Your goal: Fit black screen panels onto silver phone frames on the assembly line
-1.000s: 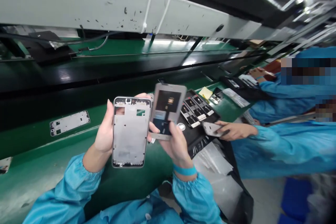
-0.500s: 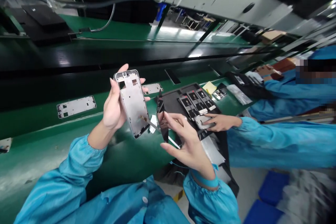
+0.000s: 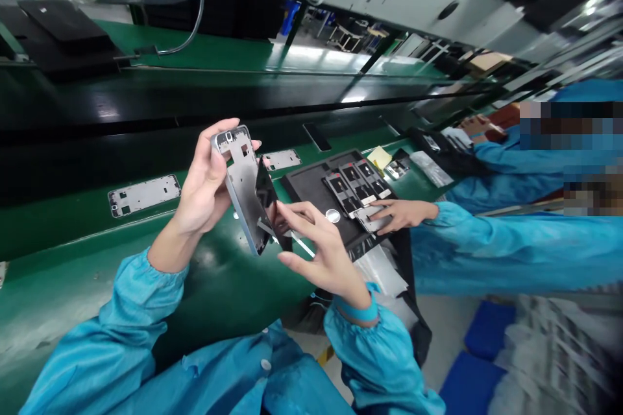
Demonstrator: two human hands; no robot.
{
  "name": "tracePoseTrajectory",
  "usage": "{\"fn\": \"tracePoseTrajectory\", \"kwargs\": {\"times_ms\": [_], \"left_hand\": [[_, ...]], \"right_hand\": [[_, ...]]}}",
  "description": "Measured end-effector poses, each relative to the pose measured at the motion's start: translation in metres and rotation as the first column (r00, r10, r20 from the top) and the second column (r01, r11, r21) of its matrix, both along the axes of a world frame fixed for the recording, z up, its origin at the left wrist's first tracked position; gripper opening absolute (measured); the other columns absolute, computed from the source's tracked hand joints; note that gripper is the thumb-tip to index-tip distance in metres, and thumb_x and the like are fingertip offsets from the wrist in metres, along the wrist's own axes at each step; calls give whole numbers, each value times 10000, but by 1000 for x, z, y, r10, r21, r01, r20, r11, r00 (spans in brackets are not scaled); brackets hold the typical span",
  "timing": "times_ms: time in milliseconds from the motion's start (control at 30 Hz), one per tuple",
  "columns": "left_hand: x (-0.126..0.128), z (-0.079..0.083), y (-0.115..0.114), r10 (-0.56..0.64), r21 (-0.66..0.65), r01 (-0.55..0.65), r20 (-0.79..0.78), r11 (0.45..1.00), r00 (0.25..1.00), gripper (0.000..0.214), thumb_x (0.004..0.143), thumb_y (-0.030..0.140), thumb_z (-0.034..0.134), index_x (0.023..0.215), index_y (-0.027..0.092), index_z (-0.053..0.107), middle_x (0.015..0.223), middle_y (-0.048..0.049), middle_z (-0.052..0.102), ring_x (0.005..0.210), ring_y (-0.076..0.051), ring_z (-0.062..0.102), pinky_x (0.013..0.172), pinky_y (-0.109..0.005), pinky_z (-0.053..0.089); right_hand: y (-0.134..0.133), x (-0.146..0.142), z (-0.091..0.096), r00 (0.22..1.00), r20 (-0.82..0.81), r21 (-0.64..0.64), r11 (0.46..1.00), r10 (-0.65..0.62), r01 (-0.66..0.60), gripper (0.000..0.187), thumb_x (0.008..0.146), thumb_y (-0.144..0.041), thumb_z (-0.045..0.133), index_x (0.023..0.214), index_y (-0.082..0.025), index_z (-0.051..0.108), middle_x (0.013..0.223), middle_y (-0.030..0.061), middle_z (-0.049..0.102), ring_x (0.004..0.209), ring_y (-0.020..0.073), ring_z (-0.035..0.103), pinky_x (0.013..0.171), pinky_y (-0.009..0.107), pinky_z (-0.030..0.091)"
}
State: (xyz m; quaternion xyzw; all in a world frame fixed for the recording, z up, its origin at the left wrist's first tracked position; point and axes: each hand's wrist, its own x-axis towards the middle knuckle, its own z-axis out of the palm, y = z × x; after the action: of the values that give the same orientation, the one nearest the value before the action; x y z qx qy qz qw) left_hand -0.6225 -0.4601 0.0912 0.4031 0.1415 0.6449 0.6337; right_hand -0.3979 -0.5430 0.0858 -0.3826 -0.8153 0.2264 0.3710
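Note:
My left hand (image 3: 202,178) is wrapped round a silver phone frame (image 3: 242,175), its inner face tilted toward the right. In my right hand (image 3: 324,246) is a dark glossy phone screen (image 3: 268,198), gripped by its edge. The screen stands steeply tilted close against the frame's right side and hides part of it; whether they touch I cannot tell. A thin strip shows at the screen's lower part. Two more phone frames lie on the green bench, one (image 3: 145,195) left of my left hand and another (image 3: 282,159) behind the screen.
A black tray (image 3: 311,175) on the bench (image 3: 87,259) holds several phone parts (image 3: 357,183). A co-worker's hand (image 3: 402,215) rests on a phone frame at the tray's right edge. A dark phone screen (image 3: 316,137) lies farther back, and a yellow pad (image 3: 379,158) sits beyond the tray.
My right hand has brought the screen leftward, up to the phone frame. My left hand has turned the frame so its side edge shows. The view has shifted slightly.

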Motion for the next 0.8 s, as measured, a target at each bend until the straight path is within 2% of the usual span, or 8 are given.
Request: {"fn": "tracePoseTrajectory", "kwargs": {"times_ms": [133,200,300,467,533,633,733,800], "left_hand": [[-3,-2,6,-11,10,12,-136,1000,991,636,771,630,935,1240,255,727,1071,-90,778,884,-265,821,612,-276,661],[-3,-5,10,45,51,-35,-211,998,977,629,765,644,934,1216,247,749,1061,-95,769,939,-275,817,680,-297,682],[-4,-9,12,123,107,-97,-268,990,955,613,795,651,910,1233,250,758,1149,-120,760,1106,-335,798,846,-398,701],[-6,-10,9,49,102,-24,-258,995,965,605,820,578,925,1270,236,710,1288,-149,743,1044,-332,825,909,-478,694],[0,-9,5,15,77,3,-239,997,971,583,880,576,876,1314,247,668,1334,-148,737,1064,-318,823,921,-477,693],[13,-9,-3,43,-32,-49,-161,998,986,601,959,659,751,1391,262,622,1337,-132,754,1115,-300,809,948,-457,687],[25,-10,-8,43,-140,-62,-130,988,991,700,957,813,613,1338,227,655,1132,-116,819,953,-285,831,867,-453,702],[28,-11,-11,-65,-184,35,-159,982,985,763,944,879,538,1266,205,693,981,-105,829,863,-290,829,818,-468,702]], "right_hand": [[8,-22,-20,979,-169,-114,989,-117,98,793,1041,-618,668,1722,-303,410,1275,124,632,1142,256,693,950,421,678],[11,-31,-29,964,-211,-167,978,-161,127,836,1035,-652,656,1736,-291,378,1287,127,609,1106,243,692,940,417,680],[17,-40,-37,957,-252,-155,982,-143,106,838,1026,-661,666,1727,-286,400,1264,120,582,1065,230,683,928,415,675],[30,-44,-43,968,-233,-37,996,-92,86,733,998,-599,745,1637,-290,562,1236,117,588,1188,277,656,1038,467,631],[33,-47,-49,970,-224,-14,995,-97,96,714,979,-602,767,1596,-275,616,1267,124,576,1173,277,665,1063,481,619],[32,-53,-56,968,-205,-42,990,-143,138,648,1029,-612,685,1571,-259,641,1406,156,524,1111,258,688,1064,502,618],[32,-55,-52,908,-315,-88,961,-278,263,705,1069,-690,542,1623,-254,564,1541,188,466,1182,271,686,1069,504,614],[36,-52,-40,835,-424,-197,936,-350,292,769,1047,-790,466,1529,-211,626,1385,178,603,1062,240,719,916,425,661]]}}
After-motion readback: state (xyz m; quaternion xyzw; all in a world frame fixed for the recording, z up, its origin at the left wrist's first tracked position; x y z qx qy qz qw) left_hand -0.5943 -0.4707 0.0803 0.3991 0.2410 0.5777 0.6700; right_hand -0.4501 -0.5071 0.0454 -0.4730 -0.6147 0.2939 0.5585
